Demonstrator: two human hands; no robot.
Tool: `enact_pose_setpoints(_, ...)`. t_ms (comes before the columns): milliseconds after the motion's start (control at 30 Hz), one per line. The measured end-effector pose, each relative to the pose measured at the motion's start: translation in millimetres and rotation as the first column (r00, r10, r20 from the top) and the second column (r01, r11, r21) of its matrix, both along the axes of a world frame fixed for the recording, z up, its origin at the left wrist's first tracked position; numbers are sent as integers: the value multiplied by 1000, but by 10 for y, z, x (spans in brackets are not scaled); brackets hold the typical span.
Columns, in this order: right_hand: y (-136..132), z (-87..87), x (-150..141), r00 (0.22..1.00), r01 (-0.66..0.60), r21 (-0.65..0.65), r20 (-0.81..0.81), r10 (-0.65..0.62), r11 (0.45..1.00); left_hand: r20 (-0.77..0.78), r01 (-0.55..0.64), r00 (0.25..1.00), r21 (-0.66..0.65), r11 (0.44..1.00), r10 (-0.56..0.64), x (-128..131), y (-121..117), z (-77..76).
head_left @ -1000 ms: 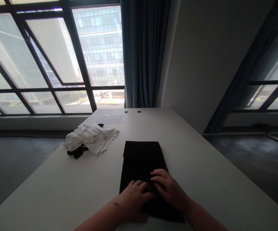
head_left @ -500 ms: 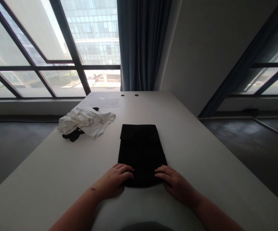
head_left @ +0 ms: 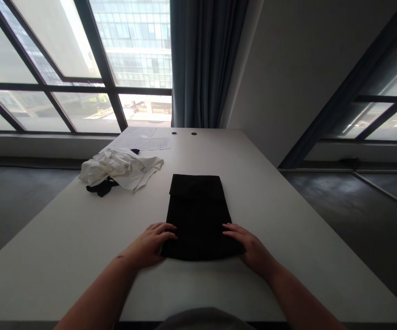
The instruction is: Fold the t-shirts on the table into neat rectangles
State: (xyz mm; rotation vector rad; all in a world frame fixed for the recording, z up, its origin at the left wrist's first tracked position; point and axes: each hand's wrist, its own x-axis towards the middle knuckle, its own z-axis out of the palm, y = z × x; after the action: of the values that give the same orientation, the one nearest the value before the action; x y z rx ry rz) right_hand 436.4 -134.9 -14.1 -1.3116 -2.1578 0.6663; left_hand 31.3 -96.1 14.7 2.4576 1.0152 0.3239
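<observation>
A folded black garment lies flat on the white table in front of me, with a folded band across its far end and a slightly curved near edge. My left hand holds its near left corner, the fingers lying over the side edge. At the near right corner, my right hand grips in the same way, fingertips on top of the black cloth. Both thumbs are mostly hidden, and the garment's exact kind cannot be made out.
A crumpled white garment with a black piece beneath it lies at the table's left. Printed paper sheets are behind it. Two round holes show near the far edge, before a blue curtain and windows.
Both hands have moved apart from the middle of the black garment to its near corners. Its near edge has shifted away from me and spread straighter. The view has tipped downward.
</observation>
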Motion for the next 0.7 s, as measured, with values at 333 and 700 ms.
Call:
enact_pose_setpoints(333, 23, 17, -49, 1000, 17, 0, -15, -17, 1000, 28, -95, 995, 37, 995, 94, 50, 21, -161)
enact_pose_setpoints(700, 15, -27, -14, 988, 42, 31, -153, -37, 999, 205, -141, 970, 43, 989, 129, 57, 44, -152)
